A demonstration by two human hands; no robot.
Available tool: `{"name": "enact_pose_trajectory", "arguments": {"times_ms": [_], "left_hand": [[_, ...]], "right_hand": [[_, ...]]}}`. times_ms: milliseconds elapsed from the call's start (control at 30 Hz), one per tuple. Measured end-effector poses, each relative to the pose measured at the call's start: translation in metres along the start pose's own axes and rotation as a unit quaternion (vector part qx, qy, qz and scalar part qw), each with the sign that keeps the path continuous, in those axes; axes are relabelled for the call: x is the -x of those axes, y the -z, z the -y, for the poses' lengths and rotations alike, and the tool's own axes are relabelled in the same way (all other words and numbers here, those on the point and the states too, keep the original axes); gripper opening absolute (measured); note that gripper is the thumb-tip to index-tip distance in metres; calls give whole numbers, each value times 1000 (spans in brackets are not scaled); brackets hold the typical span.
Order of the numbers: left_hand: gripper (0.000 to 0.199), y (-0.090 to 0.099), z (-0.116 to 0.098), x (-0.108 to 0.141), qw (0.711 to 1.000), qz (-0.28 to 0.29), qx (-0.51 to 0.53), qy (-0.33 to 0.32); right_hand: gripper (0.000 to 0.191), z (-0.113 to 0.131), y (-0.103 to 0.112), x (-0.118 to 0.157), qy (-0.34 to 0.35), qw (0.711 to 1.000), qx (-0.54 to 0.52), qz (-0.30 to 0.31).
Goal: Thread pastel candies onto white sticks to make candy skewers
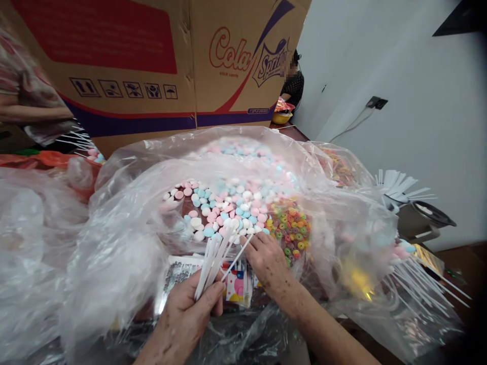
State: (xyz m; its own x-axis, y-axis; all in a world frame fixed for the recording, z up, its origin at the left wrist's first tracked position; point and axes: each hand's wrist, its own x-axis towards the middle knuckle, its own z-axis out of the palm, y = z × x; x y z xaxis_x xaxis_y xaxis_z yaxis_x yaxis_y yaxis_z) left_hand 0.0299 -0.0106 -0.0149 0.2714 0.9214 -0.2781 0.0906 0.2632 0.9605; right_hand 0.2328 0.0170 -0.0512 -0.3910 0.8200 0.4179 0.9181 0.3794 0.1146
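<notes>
A bundle of white sticks (213, 261) is gripped in my left hand (194, 304), their upper ends fanning toward the candies. My right hand (268, 261) is beside the bundle, fingers curled at the front edge of the pile; one slanted stick ends near its fingertips, and what the fingers hold is hidden. Pink, blue and white round candies (224, 203) lie spread under and in front of clear plastic. Small coloured ring candies (291, 228) lie to the right of them. Printed packets (236, 286) rest beneath and between my hands.
A large cardboard box (144, 50) stands behind the plastic sheeting (125, 228). White sticks with candies (418, 279) lie at right, near a dark container (422, 220) and more white sticks. One person is at far left, another behind the box.
</notes>
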Motion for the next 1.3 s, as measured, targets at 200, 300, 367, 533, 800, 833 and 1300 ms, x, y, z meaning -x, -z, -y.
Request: {"name": "enact_pose_trajectory", "arguments": {"times_ms": [200,300,367,533,800,833,1300], "left_hand": [[27,1,6,1,998,0,-51,-46],[31,6,7,-1,993,0,-98,-64],[33,8,5,-2,990,6,-125,-67],[30,3,0,-4,989,25,-139,-50],[24,-1,-2,-6,989,25,-142,-32],[24,-1,-3,-7,989,26,-144,-29],[23,-6,-3,-7,988,-4,-146,-43]], "right_hand": [[15,-1,-5,-1,-54,997,-39,-42],[18,-6,1,-5,-191,945,-248,-92],[18,-10,11,-9,-316,823,-460,-102],[23,-10,36,-17,-428,475,-764,-87],[26,-9,35,-18,-420,429,-796,-77],[26,-8,35,-18,-419,433,-795,-78],[30,0,26,-12,-411,529,-734,-111]]}}
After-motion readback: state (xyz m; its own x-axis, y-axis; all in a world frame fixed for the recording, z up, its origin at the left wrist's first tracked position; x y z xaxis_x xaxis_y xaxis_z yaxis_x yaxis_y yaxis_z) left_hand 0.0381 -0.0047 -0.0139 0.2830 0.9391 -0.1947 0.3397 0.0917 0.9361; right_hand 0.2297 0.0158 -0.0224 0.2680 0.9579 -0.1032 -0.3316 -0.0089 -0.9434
